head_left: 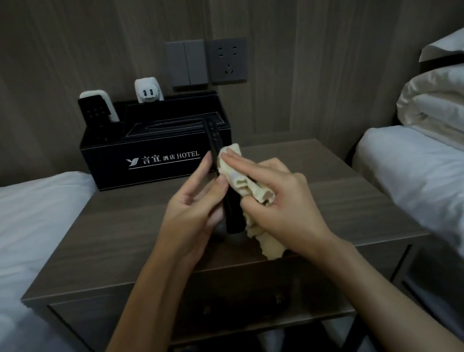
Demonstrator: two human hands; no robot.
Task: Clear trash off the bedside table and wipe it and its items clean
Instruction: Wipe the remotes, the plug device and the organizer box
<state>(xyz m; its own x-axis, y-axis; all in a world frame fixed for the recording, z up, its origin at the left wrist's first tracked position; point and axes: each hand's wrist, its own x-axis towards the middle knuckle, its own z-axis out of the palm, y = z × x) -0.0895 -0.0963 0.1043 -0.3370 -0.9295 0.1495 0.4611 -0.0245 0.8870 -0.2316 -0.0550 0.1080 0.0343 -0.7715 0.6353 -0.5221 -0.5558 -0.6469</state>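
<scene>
Holds a black remote point(230, 205) nearly upright above the middle of the bedside table point(115, 234), clear of the tabletop, button end up. Grips its lower half with the left hand point(196, 206): thumb along the near edge, fingers curled round the back, index tip stretched up the side. Presses a beige cloth point(238, 181) against the remote's right face with the right hand point(283, 198). Fingers bent over the bunched cloth, two fingertips flat on its upper fold, thumb tucked beneath. Loose end of the cloth hanging below the palm, toward the table's front edge.

Behind the hands, at the back of the tabletop by the wall, a black organiser point(159, 167) with white lettering ending in HOTEL and a tissue slot in its lid. In its left compartment, a second dark remote point(96, 113) standing in front of a white remote point(112, 107), both upright. Behind the lid, a white plug adapter point(148, 92) with two ports, poking up.

On the wood-panelled wall above, a grey double switch point(187, 63) and, just right of it, a grey socket point(228, 60).

Left of the table, a bed in white sheets point(12, 232). Right of it, another white bed point(430, 180), with a folded duvet point(444, 103) at its head and a pillow point(457, 43) above that.
</scene>
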